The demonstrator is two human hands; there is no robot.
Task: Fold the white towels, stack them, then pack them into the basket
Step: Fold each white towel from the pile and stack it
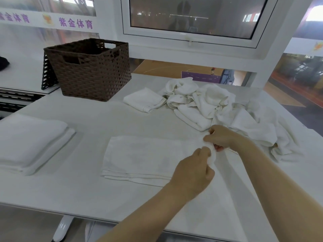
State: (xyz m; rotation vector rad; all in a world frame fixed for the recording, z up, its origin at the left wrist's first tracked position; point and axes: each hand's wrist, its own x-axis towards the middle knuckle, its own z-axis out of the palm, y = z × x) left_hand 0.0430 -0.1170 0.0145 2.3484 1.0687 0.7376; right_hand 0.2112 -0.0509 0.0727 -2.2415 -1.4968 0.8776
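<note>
A white towel [139, 158] lies flat and partly folded in the middle of the white table [83, 191]. My left hand [194, 170] and my right hand [222, 137] both pinch its right end, close together. A stack of folded white towels [29, 142] sits at the left edge. One small folded towel [145, 99] lies further back. A heap of crumpled white towels [218, 109] spreads over the right side, just behind my right hand. The brown woven basket [89, 67] stands at the back left; its inside is mostly hidden.
A dark perforated panel [47, 74] leans behind the basket's left side. A window frame [190, 37] rises behind the table. The table's front edge runs across the bottom, with a white leg [63, 227] below it.
</note>
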